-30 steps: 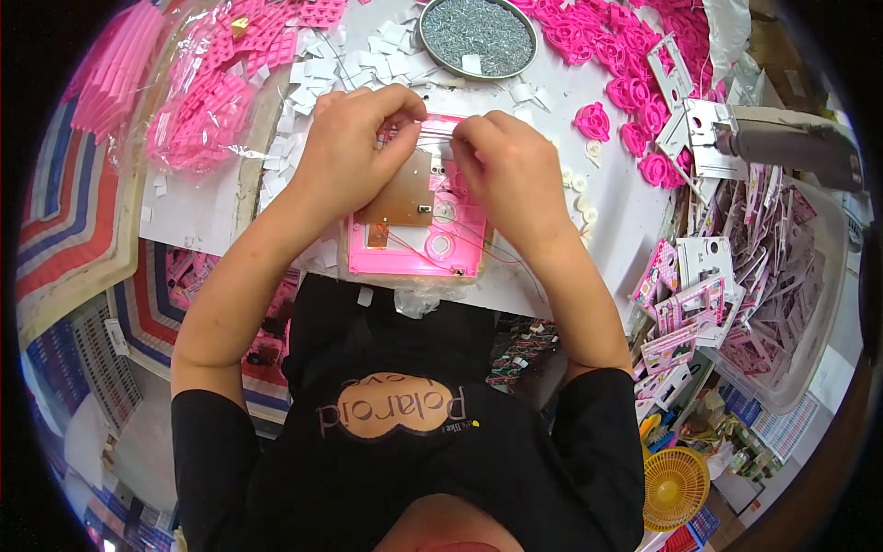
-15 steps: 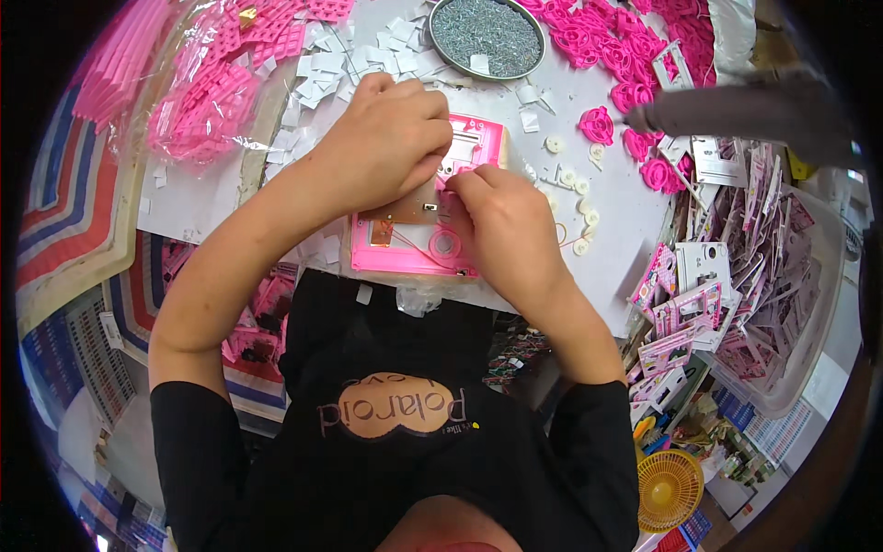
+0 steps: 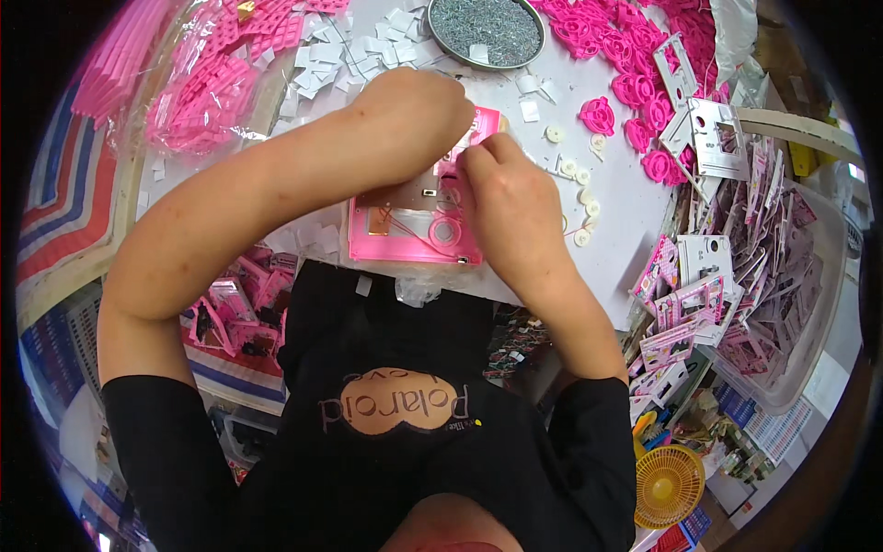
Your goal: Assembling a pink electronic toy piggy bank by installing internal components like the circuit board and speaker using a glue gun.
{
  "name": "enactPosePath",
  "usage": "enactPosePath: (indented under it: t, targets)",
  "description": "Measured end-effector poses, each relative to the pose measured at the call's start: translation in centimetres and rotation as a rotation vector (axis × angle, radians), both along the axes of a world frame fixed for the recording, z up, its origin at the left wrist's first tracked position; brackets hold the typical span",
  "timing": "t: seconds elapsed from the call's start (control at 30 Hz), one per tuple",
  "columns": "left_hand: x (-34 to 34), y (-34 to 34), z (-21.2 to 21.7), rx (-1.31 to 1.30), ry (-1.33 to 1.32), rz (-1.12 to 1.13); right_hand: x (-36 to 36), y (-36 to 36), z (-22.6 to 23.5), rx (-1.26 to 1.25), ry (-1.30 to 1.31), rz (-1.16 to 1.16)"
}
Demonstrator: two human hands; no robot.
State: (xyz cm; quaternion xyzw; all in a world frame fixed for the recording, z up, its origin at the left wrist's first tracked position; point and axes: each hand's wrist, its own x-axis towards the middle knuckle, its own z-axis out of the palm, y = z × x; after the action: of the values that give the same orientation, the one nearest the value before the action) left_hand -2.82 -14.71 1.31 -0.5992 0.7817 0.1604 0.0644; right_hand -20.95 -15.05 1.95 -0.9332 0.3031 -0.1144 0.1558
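Observation:
A flat pink plastic case (image 3: 405, 230) with a brown circuit board and thin wires inside lies on the white table (image 3: 625, 202) in front of me. My left hand (image 3: 414, 115) is curled over the case's far edge, fingers pressed down on it. My right hand (image 3: 506, 198) rests on the case's right side, its fingertips pinched at the upper right corner next to my left hand. What the fingertips pinch is hidden.
A round metal dish (image 3: 486, 28) of small grey parts stands at the back. Pink flower-shaped pieces (image 3: 644, 101) lie at the back right, bagged pink parts (image 3: 212, 92) at the back left, white discs (image 3: 575, 175) to the right. A clear bin of packaged items (image 3: 763, 267) sits at right.
My left forearm has swung further across the case toward the right, and both hands have closed in on the case's upper right corner. The view has shifted slightly.

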Motion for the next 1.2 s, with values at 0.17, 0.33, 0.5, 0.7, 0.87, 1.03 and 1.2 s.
enactPosePath:
  t: [0.17, 0.33, 0.5, 0.7, 0.87, 1.03, 1.2]
  targets:
    - [0.5, -0.8, 0.7, -0.048, 0.102, 0.02, 0.5, -2.5, 0.6, -0.189, 0.06, 0.126]
    - [1.3, -1.1, 0.5, -0.077, 0.096, -0.098, 0.1, -3.3, -0.8, 0.101, -0.204, 0.16]
    - [1.3, -0.9, 0.2, -0.094, 0.132, -0.079, 0.6, -2.7, -2.9, -0.061, -0.31, 0.121]
    - [1.7, -0.7, -0.4, -0.127, 0.15, -0.12, 1.1, -2.2, -2.4, -0.038, -0.185, 0.067]
    - [1.8, -0.5, -1.4, -0.183, 0.117, -0.133, -0.4, -2.4, -1.8, -0.063, -0.158, 0.235]
    - [1.7, -0.2, -1.6, -0.186, 0.147, -0.098, -0.9, -1.3, -1.5, -0.137, -0.056, 0.277]
    - [1.6, 1.0, -2.0, -0.322, 0.25, -0.072, -1.0, -3.0, -0.8, 0.061, -0.086, 0.318]
